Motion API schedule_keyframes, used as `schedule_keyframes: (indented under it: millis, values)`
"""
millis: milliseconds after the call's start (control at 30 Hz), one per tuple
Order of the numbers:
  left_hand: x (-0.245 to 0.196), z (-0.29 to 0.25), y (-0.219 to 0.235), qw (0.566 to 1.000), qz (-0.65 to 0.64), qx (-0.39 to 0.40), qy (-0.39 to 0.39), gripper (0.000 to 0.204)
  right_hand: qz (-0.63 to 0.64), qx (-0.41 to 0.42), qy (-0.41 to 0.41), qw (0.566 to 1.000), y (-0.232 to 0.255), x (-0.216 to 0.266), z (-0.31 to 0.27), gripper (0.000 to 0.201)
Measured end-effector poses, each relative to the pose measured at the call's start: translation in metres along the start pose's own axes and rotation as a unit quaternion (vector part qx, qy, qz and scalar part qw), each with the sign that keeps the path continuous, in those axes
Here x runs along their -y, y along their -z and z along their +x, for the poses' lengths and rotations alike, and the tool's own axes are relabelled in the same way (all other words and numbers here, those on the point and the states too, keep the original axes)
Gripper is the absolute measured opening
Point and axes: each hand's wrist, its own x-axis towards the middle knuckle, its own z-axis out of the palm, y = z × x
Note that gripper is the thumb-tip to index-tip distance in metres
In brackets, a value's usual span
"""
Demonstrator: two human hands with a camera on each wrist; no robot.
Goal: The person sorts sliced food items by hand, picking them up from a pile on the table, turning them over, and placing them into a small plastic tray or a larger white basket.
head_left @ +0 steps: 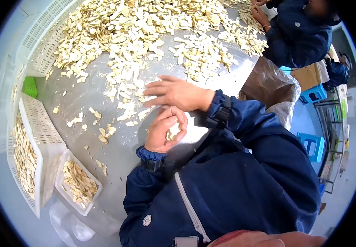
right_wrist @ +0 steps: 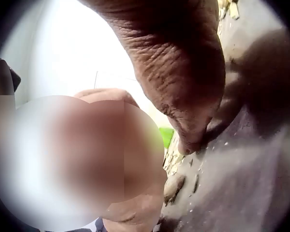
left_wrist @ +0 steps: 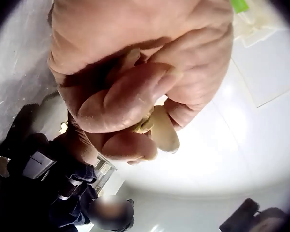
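Observation:
My left hand [head_left: 161,133] curls its fingers and thumb round a few pale dried slices [left_wrist: 163,130], whose ends stick out between the fingers in the left wrist view. Right beside it my right hand [head_left: 180,95] stretches out palm down over the grey metal table [head_left: 116,164], its fingers straight and spread. Those fingertips lie at the edge of loose slices [head_left: 128,108]. Farther back a large heap of the same slices [head_left: 137,24] covers the table. In the right wrist view the right hand [right_wrist: 183,72] points down close over the tabletop.
At the left stand a large white perforated crate [head_left: 48,127] of slices and a small white basket [head_left: 96,197], also holding slices. A green block [head_left: 29,87] sits behind. To the right are a plastic-lined bin [head_left: 287,82], another person [head_left: 303,41] and a blue stool [head_left: 317,148].

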Motion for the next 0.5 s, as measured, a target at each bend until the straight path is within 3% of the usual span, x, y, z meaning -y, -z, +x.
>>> schedule_keyframes:
  millis: [33, 133, 200, 333, 467, 500]
  values:
    - [0.000, -0.001, 0.002, 1.000, -0.008, -0.010, 0.015, 0.019, 0.007, 0.005, -0.020, 1.000, 0.004, -0.004, -0.008, 0.040]
    - [-0.001, 0.000, -0.007, 0.998, -0.015, -0.052, -0.013, 0.019, -0.055, -0.110, -0.150, 0.981, 0.029, -0.020, -0.046, 0.024]
    - [0.000, 0.001, -0.001, 0.996, -0.051, -0.064, -0.018, 0.020, -0.100, -0.117, -0.209, 0.966, 0.052, -0.009, -0.073, 0.028]
    - [0.002, 0.003, 0.001, 0.993, -0.072, -0.086, -0.023, 0.017, -0.127, -0.086, -0.213, 0.965, 0.066, -0.009, -0.116, 0.028]
    - [0.002, 0.003, 0.005, 0.995, -0.031, -0.098, -0.001, 0.013, -0.172, -0.174, -0.341, 0.908, 0.077, -0.046, -0.137, 0.033]
    - [0.002, 0.003, 0.005, 0.995, -0.030, -0.099, -0.002, 0.012, -0.142, -0.175, -0.316, 0.922, 0.078, -0.051, -0.130, 0.034]
